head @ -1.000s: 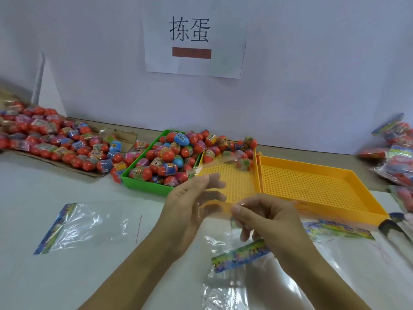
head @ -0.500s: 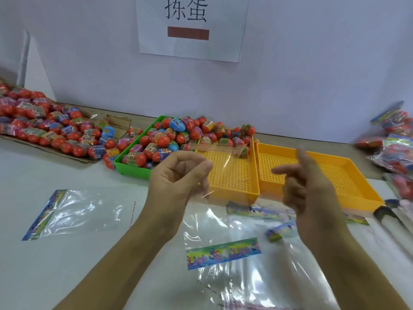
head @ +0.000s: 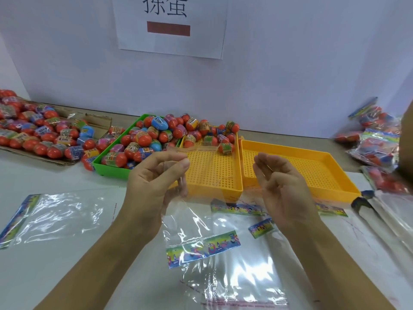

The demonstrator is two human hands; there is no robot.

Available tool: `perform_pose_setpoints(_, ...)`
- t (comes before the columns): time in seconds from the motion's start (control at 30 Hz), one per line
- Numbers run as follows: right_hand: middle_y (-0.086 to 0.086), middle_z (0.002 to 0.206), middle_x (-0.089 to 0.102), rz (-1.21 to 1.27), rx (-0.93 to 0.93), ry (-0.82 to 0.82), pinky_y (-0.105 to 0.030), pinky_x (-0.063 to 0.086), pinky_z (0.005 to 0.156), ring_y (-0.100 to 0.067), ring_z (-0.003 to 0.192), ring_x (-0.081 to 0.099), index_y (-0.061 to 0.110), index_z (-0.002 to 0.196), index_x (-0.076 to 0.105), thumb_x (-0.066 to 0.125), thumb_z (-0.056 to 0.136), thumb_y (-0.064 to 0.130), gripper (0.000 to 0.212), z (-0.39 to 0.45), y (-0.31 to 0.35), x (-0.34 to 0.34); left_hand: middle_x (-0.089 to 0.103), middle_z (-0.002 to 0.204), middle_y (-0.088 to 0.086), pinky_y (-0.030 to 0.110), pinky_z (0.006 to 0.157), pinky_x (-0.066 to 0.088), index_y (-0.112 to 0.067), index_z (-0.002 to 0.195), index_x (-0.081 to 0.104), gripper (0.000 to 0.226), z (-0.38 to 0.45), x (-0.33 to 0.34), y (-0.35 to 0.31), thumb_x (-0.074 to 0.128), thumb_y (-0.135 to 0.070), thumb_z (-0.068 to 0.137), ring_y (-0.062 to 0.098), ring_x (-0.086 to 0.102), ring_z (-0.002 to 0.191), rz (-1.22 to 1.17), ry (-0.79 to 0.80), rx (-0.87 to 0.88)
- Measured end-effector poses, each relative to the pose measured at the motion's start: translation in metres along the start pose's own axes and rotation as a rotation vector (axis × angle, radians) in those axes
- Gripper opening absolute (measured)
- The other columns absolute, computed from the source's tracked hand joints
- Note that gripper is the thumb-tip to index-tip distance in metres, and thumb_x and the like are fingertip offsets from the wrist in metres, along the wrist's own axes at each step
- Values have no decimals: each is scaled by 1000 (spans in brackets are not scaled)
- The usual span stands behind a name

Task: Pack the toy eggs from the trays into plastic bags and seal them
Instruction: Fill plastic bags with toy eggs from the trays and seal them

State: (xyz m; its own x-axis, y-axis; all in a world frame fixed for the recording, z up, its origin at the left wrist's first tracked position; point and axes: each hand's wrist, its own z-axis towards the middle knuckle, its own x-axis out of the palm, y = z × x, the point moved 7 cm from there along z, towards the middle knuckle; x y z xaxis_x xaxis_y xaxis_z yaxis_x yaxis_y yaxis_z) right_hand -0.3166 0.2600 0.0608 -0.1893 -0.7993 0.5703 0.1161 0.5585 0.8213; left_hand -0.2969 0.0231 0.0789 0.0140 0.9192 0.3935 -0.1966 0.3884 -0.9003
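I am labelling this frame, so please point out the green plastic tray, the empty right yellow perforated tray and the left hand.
Green plastic tray (head: 111,170), head view, on its front wall.
Right yellow perforated tray (head: 297,166), head view, on its bare floor.
Left hand (head: 152,182), head view, on its back.

White paper sign (head: 171,25) on the wall above the green tray (head: 111,170): two large black characters, tops cropped, reading 拣蛋. Beneath them, a plain brown-red bar. Egg wrapper print too small to read.
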Motion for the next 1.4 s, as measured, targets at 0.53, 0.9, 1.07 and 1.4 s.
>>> perform_pose_setpoints(0.53,0,114,73,-297,-222,175,-27,51,100,-15,121,61,10,86,59,54,84,-22,33,-8,-2,20,55,61,4,24,51,52,-21,71,74,10,-1,3,2,71,-11,72,12,55,51,-13,32,-15)
perform_pose_setpoints(0.9,14,89,76,-773,-262,-49,-31,46,95,-2,102,65,21,96,71,44,96,10,30,-18,25,8,56,60,4,25,52,52,-24,69,74,9,-2,3,2,71,-15,71,11,55,53,11,29,-26)
perform_pose_setpoints(1.07,9,81,73,-922,-400,-207,-14,42,57,-6,74,60,23,94,67,49,93,7,24,-22,44,-2,56,60,4,26,53,52,-24,72,75,8,-4,2,-2,76,-26,65,14,56,54,56,18,36)
perform_pose_setpoints(1.4,-12,75,71,-479,-173,587,-24,42,40,-22,56,64,16,91,71,64,88,43,29,-56,13,58,63,71,8,28,59,44,-10,97,67,10,-60,33,-55,71,-6,89,17,54,65,858,86,1162)
